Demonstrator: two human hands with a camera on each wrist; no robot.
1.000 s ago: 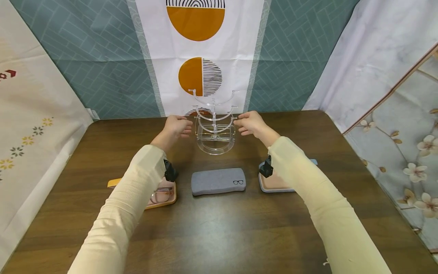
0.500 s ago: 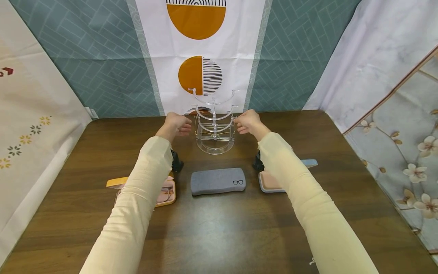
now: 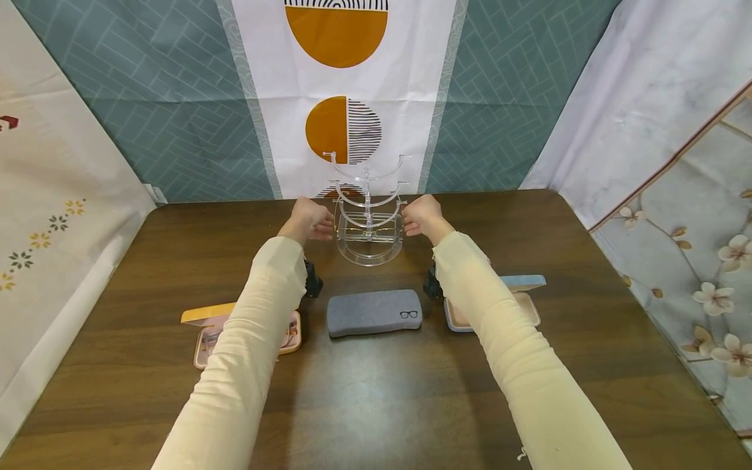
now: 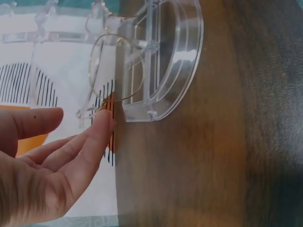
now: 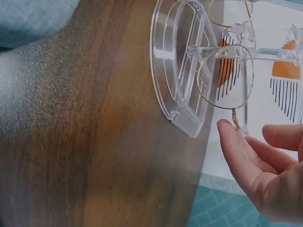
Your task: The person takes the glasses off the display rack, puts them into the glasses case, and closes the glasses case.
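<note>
A clear acrylic eyeglass stand [image 3: 370, 260] with curved tiers stands near the back of the table. On its lowest tier hangs a pair of gold wire-rimmed glasses [image 5: 198, 78]. My left hand [image 3: 311, 220] is at the stand's left side; in the left wrist view its fingertips [image 4: 105, 118] touch or nearly touch the hinge end of the glasses [image 4: 90, 66], thumb held apart. At the other side, my right hand [image 3: 422, 215] has its index fingertip [image 5: 224, 125] close against the opposite hinge. Neither thumb closes on the frame. Most of the temples is hidden.
A closed grey glasses case [image 3: 375, 313] lies in front of the stand. Partly under my left forearm, an open yellow case [image 3: 208, 312] holds a pair of glasses. An open blue case [image 3: 523, 282] with a pale lining sits by my right forearm. Patterned curtains back the table.
Both hands have moved inward, closer to the stand's sides, and the forearms have shifted toward the middle. The stand and the cases have stayed in place.
</note>
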